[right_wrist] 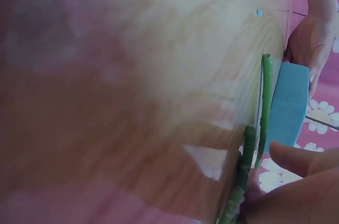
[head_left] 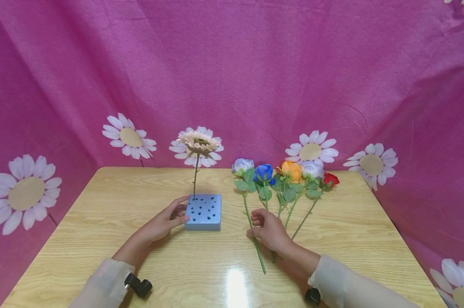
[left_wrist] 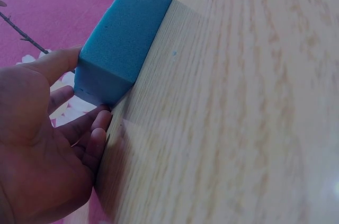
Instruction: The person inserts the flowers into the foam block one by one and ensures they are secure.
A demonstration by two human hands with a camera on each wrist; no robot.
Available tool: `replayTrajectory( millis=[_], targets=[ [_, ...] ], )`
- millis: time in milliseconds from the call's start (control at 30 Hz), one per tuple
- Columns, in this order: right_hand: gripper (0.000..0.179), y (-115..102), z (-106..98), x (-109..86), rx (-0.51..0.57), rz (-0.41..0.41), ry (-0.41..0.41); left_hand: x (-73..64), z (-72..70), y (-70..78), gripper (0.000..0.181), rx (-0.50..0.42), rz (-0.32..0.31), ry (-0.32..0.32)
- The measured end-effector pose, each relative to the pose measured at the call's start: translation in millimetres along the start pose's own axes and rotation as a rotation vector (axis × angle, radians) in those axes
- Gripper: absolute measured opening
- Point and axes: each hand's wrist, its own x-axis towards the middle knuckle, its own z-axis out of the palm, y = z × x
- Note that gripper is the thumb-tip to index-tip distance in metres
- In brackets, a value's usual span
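Note:
My left hand (head_left: pixel 160 224) holds the left side of a light-blue foam block (head_left: pixel 202 225) with several holes in its top. In the left wrist view, the thumb (left_wrist: pixel 55 65) lies against the block's upper edge and the other fingers are by its side. A pale artificial daisy-like flower (head_left: pixel 199 143) stands upright in the block's back left hole. My right hand (head_left: pixel 272 233) is at the stem of the leftmost artificial rose, a white one (head_left: pixel 242 166), which lies on the table. Its thumb and fingers are around the stem with a gap between them in the right wrist view.
To the right lie a blue rose (head_left: pixel 264 173), an orange rose (head_left: pixel 291 171), another white rose (head_left: pixel 311 169) and a red rose (head_left: pixel 331 179), heads toward the back edge. The wooden table (head_left: pixel 158 282) meets a pink daisy-printed cloth (head_left: pixel 255 85) behind.

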Motion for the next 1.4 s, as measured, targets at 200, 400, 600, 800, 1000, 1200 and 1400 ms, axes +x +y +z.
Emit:
replayTrajectory(
  millis=[200,400,600,800,1000,1200,1400],
  targets=[
    [0.05,0.0,0.2,2.6,-0.074,-0.02,-0.01,-0.3,0.0,-0.4,0.068,0.0,0.018,-0.005],
    [0.045,-2.8,0.5,4.7,-0.142,-0.051,-0.012,-0.4,-0.6,0.8,0.069,-0.005,0.01,-0.005],
    [0.042,-5.3,-0.7,5.6,-0.162,-0.068,-0.019,-0.7,-1.3,1.6,0.069,-0.008,0.019,-0.004],
    [0.04,-11.4,-3.4,6.1,-0.15,-0.056,-0.04,-0.5,-1.0,1.7,0.069,-0.005,0.02,-0.001],
    [0.043,-16.3,-4.2,9.9,-0.079,0.036,-0.05,0.3,-0.7,0.3,0.068,-0.005,0.019,-0.001],
    [0.041,-19.8,-5.2,13.1,-0.022,0.066,-0.064,0.6,-0.7,-0.4,0.068,-0.013,0.023,-0.005],
    [0.042,-20.3,-8.5,16.0,0.115,0.116,-0.113,0.9,-0.7,-0.8,0.068,-0.009,0.03,-0.006]
  ],
)
